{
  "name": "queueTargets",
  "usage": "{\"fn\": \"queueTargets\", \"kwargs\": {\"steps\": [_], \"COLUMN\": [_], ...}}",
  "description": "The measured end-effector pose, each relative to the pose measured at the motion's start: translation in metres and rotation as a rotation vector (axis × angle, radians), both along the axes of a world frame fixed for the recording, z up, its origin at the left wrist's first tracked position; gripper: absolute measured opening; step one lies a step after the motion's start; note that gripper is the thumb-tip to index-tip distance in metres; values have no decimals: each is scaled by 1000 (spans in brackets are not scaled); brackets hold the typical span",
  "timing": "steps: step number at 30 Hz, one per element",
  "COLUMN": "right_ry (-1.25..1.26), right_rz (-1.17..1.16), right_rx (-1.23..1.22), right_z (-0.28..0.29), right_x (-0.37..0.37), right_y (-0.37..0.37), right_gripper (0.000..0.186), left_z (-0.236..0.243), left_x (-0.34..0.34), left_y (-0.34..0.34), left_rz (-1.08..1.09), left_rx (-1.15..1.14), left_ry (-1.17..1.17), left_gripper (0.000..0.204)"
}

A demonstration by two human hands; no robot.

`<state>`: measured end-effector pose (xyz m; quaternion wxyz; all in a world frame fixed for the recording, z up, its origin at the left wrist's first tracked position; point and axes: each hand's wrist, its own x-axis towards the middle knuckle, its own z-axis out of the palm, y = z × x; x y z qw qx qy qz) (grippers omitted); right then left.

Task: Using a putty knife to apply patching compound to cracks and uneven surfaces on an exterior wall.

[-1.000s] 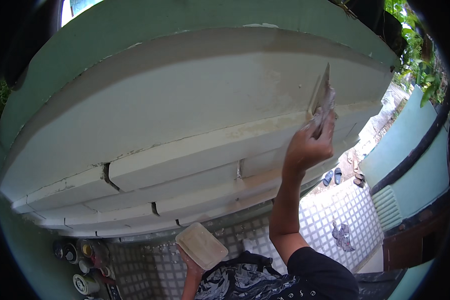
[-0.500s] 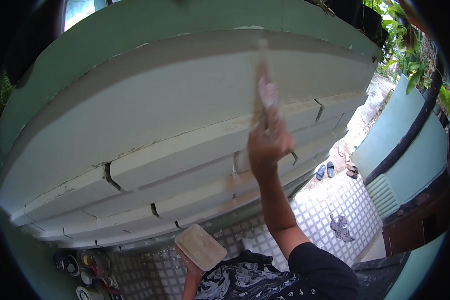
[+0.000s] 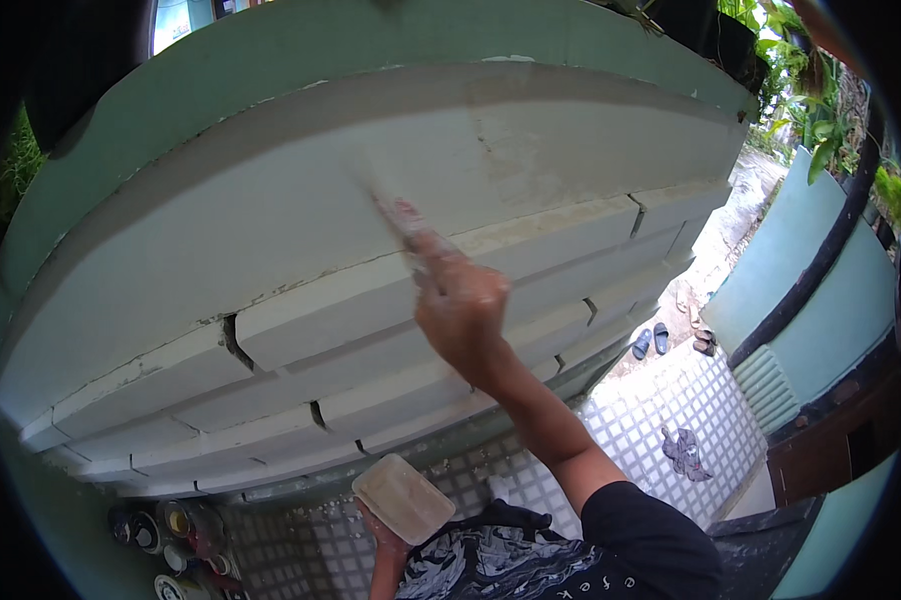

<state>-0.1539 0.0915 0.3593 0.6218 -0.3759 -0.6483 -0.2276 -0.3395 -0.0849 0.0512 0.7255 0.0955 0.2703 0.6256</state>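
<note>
My right hand (image 3: 463, 300) is raised against the white upper band of the wall (image 3: 271, 190). Its fingers are closed round the handle of what looks like a paintbrush (image 3: 403, 218), smeared by motion, its pale tip pointing up and left at the wall. White stains mark the hand. To the right of the brush, a damp-looking beige patch (image 3: 526, 165) shows on the wall. Low in front of my body, my left hand (image 3: 379, 530) grips the side of a pale rectangular plastic tub (image 3: 404, 498); its contents are hard to make out.
Stepped white blocks (image 3: 361, 300) with dark gaps run below the band, under a green ledge (image 3: 351, 40). Several paint cans (image 3: 176, 530) stand at lower left. A crumpled cloth (image 3: 686, 455) lies on the tiled floor (image 3: 631, 410), with sandals (image 3: 651, 342) farther off. Plants hang at upper right.
My right hand has swung left and a little down with the brush, now tilted up-left instead of upright. The beige patch has come into sight. My left hand and the tub stay nearly still.
</note>
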Motion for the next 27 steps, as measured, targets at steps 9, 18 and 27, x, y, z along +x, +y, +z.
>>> {"fn": "queueTargets", "kwargs": {"steps": [9, 18, 27], "right_ry": [498, 98, 164], "right_rz": [-476, -205, -587], "right_rx": [62, 80, -51], "right_z": [-5, -25, 29], "right_x": [84, -11, 39], "right_y": [33, -3, 38], "right_gripper": [41, 37, 49], "left_z": [2, -21, -10], "left_x": [-4, -17, -12], "left_y": [-2, 2, 1], "left_rz": [27, 38, 59], "left_rx": [9, -29, -28], "left_ry": [46, 6, -18], "left_gripper": [76, 75, 75]}}
